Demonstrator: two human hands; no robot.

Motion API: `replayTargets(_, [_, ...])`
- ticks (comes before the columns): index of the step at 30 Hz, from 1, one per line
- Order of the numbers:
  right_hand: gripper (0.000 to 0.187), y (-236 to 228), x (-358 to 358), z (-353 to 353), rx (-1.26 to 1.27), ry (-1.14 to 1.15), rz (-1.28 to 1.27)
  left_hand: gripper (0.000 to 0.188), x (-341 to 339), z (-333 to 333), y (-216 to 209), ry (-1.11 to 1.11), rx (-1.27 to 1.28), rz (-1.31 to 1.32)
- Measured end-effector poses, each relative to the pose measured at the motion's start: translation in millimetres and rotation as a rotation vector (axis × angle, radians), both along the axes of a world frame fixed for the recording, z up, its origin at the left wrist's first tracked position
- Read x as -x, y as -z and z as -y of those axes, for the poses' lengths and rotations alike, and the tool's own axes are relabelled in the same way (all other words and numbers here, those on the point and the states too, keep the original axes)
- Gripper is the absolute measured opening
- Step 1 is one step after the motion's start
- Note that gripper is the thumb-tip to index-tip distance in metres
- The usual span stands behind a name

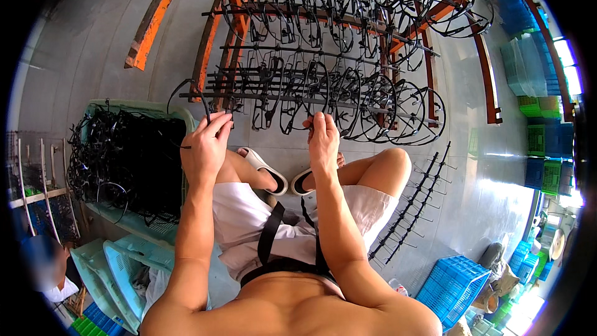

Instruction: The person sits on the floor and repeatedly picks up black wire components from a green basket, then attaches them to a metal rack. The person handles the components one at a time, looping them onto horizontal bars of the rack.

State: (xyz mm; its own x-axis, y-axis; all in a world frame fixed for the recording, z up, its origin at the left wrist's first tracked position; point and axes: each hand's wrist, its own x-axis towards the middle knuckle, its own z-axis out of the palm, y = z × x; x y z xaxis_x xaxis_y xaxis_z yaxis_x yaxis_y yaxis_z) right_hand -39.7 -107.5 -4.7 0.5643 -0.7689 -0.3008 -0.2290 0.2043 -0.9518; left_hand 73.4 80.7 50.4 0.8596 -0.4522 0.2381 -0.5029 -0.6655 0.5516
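Note:
My left hand (pixel 205 144) is closed, thumb and fingers pinched on a thin black curved piece (pixel 188 82) that loops up past the fingers. It is beside the left end of the lowest black rod (pixel 214 95) on the rack. My right hand (pixel 323 140) is closed in a pinch just below the same rod, at the hanging black hoop-shaped pieces (pixel 364 109). What lies between its fingertips is too small to make out. Several rows of such black looped pieces hang across the rack in front of me.
The rack's orange posts (pixel 208 50) stand ahead. A pale green crate (pixel 177 112) heaped with black pieces is at my left. Two black hooked rods (pixel 413 205) lie on the floor at my right, near a blue basket (pixel 453 286). Another person (pixel 53 264) is at the far left.

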Motion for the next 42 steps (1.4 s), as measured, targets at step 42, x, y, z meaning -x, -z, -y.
replayTargets(42, [0.031,-119,-14,-68,-0.834,-0.639,0.221,0.034,-35,-51,8,0.237,0.357,0.158])
